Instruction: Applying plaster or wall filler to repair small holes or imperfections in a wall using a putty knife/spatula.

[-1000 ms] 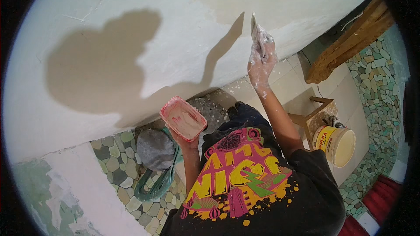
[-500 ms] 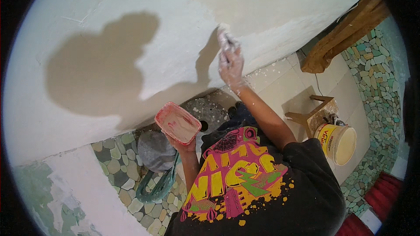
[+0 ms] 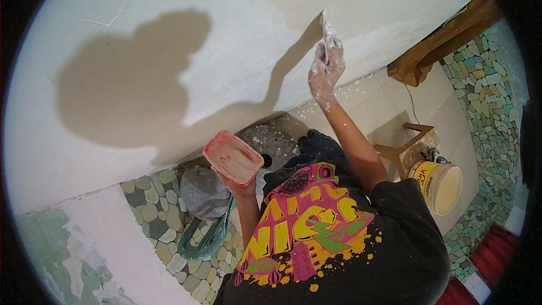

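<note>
My right hand point(image 3: 325, 79), smeared white, is raised at the wall point(image 3: 237, 39) and closed round a putty-covered putty knife point(image 3: 327, 29). The knife is seen nearly edge-on, its tip at the lower border of a darker beige patch point(image 3: 367, 0); whether it touches the wall I cannot tell. Lower and to the left, my left hand point(image 3: 241, 188) grips a red rectangular tub point(image 3: 214, 142) from beneath, with most of its fingers hidden. Pale putty point(image 3: 240, 162) coats the inside of the tub.
A green hose point(image 3: 204, 249) and a round grey stone-like object point(image 3: 204, 192) lie at the lower left. On the right are a small wooden stool point(image 3: 411, 147), a yellow-and-white bucket point(image 3: 443, 189) and a thick wooden piece point(image 3: 446, 39). White specks dot the tiled floor point(image 3: 361, 101).
My right hand has moved right with the putty knife, which has turned more edge-on and reaches slightly higher. My left hand and the tub have barely shifted.
</note>
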### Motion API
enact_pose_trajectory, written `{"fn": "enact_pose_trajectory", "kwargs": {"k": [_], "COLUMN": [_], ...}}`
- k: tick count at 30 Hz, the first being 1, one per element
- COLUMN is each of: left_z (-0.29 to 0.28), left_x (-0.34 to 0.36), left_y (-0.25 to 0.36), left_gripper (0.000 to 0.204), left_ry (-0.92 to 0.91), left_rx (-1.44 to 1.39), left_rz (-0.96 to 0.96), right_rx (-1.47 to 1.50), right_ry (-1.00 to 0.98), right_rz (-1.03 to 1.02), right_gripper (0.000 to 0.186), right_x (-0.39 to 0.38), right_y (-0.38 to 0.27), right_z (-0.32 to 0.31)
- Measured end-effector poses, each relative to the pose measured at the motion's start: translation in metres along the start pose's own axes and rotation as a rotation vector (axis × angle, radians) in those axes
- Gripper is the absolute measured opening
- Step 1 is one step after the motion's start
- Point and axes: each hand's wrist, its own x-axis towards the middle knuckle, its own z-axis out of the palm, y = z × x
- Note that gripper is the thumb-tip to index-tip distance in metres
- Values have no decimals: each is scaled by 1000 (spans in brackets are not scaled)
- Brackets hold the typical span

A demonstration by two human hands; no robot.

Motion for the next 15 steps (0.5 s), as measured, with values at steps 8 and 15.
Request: {"fn": "enact_pose_trajectory", "kwargs": {"k": [8, 15], "left_z": [11, 9], "left_x": [4, 9], "left_y": [2, 2], "left_gripper": [65, 64], "left_ry": [-10, 7], "left_rx": [57, 96], "left_rz": [-14, 25], "right_rx": [233, 302], "right_ry": [-365, -363], "right_rz": [114, 166], "right_gripper": [54, 55], "right_x": [-52, -58], "right_y": [-34, -37], "right_z": [15, -2]}}
